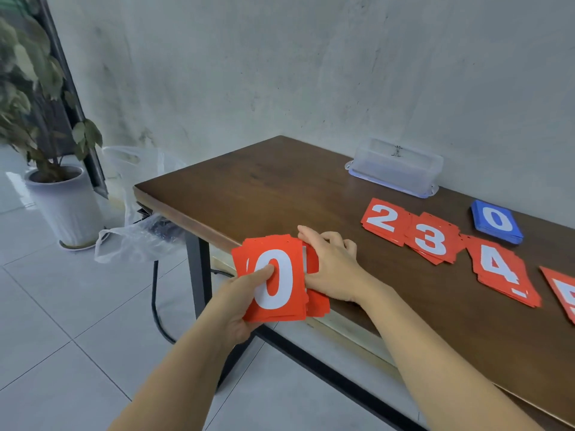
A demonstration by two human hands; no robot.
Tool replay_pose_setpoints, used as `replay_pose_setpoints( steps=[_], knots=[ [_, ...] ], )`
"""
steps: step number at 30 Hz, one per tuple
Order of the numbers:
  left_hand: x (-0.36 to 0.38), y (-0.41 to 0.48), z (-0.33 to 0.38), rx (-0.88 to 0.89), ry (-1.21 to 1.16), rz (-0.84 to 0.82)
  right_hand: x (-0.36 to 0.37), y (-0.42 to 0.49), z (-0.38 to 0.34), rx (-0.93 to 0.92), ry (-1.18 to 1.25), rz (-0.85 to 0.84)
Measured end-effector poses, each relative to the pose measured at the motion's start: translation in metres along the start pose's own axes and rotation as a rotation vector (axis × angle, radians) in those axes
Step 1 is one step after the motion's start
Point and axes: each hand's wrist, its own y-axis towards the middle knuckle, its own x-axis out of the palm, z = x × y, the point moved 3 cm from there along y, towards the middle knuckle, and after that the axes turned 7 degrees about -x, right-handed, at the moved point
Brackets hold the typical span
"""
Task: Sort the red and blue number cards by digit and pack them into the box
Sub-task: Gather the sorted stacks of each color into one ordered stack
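My left hand [245, 293] holds a stack of red cards with a white 0 on top [273, 281], thumb pressed on the face, at the table's near left edge. My right hand [329, 265] grips the stack's right side, where a further red pile [317, 303] lies under it. On the table lie red piles showing 2 [384, 219], 3 [432, 239], 4 [502, 270] and a partly cut-off pile [563, 290]. A blue pile showing 0 [497, 224] sits behind them. The clear plastic box [395, 166] stands upside down by the wall.
The dark wooden table [264, 188] stands against a grey wall. A clear plastic bag [137, 234] hangs off its left end. A potted plant [62, 197] stands on the tiled floor at the left.
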Motion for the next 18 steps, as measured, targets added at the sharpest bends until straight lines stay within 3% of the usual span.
replay_pose_setpoints(
  steps=[5, 8, 11, 18],
  knots=[
    [0.011, -0.003, -0.007, -0.009, -0.029, -0.038, -0.011, -0.007, 0.018, -0.005, 0.161, -0.074],
    [0.016, -0.001, -0.004, -0.001, -0.005, -0.031, -0.046, -0.001, 0.052, 0.114, 0.263, 0.046],
    [0.023, 0.002, -0.003, 0.007, 0.022, -0.037, -0.081, 0.012, 0.091, 0.367, 0.058, 0.225],
    [0.031, 0.010, -0.003, 0.010, 0.038, -0.039, -0.110, 0.022, 0.136, 0.562, -0.160, 0.154]
  ],
)
